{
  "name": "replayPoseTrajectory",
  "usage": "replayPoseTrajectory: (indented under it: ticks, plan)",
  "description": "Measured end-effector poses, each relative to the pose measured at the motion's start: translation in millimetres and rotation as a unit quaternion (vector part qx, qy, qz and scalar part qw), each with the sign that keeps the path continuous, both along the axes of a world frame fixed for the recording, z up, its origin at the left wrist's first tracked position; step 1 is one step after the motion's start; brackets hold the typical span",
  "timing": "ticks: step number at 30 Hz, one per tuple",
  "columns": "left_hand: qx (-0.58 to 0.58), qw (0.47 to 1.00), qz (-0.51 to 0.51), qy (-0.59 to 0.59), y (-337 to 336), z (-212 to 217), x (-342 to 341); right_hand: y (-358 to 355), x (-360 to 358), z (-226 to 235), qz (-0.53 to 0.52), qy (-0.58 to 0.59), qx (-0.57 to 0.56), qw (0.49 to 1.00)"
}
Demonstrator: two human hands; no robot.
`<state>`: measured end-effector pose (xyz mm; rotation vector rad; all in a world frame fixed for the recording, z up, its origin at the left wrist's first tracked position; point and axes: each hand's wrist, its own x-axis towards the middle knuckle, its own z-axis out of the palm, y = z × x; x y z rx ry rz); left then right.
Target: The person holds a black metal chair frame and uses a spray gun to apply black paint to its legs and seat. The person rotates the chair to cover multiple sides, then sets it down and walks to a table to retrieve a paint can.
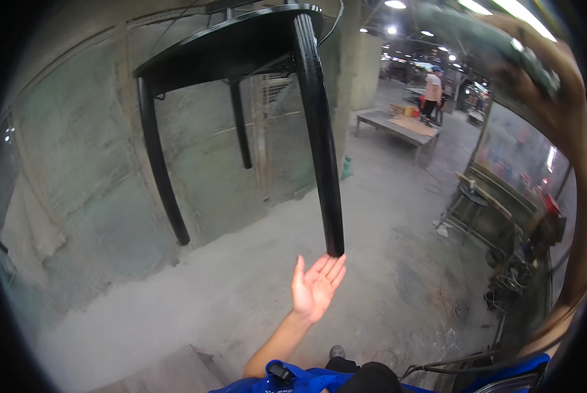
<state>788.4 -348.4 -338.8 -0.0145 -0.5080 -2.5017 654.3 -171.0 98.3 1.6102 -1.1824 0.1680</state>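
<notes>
A glossy black chair (pixel 221 56) hangs in the air in front of me, its legs pointing down and its top cut off by the upper edge. My left hand (pixel 314 288) is open, palm up, with its fingertips at the lower end of the nearest chair leg (pixel 320 144). Raised high at the right, my right hand (pixel 559 98) is closed around a blurred, metallic tool that looks like a spray gun (pixel 532 65). Motion blur and the picture's rim hide much of this tool. Dark hoses run beside my right forearm.
Behind the chair stands a stained grey-green wall (pixel 77 177). Farther back, a person (pixel 432 92) is beside a low table (pixel 398 124). At the right are a small round stool (pixel 472 196), a panel (pixel 516 141) and coiled hoses (pixel 516 272) near the dusty floor.
</notes>
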Motion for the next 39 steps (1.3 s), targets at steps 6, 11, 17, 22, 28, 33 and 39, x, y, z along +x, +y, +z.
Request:
replayPoseTrajectory:
  ticks: [6, 11, 17, 22, 28, 33, 39]
  plan:
    - [0.034, 0.998, -0.023, 0.054, 5, 9, -66, -25, 41, 6, 0.007, 0.003, 0.071, 0.997]
    - [0.041, 0.997, -0.011, 0.063, 4, -14, -113, -42, 28, -20, -0.017, -0.102, 0.256, 0.961]
    - [0.188, 0.976, 0.104, -0.026, -71, -112, -45, -45, -19, -101, -0.018, -0.071, 0.401, 0.913]
    - [0.244, 0.900, 0.338, 0.129, -123, -143, 164, -74, -31, -167, -0.023, -0.155, 0.524, 0.837]
    - [0.088, 0.936, 0.316, 0.130, -90, -57, 224, -94, -44, -196, 0.051, -0.270, 0.487, 0.829]
    - [0.156, 0.951, 0.248, 0.101, -69, -31, 222, -128, -20, -192, 0.204, -0.410, 0.094, 0.884]
    - [0.219, 0.956, 0.153, 0.118, -76, -20, 238, -252, 83, -232, 0.491, -0.641, -0.248, 0.536]
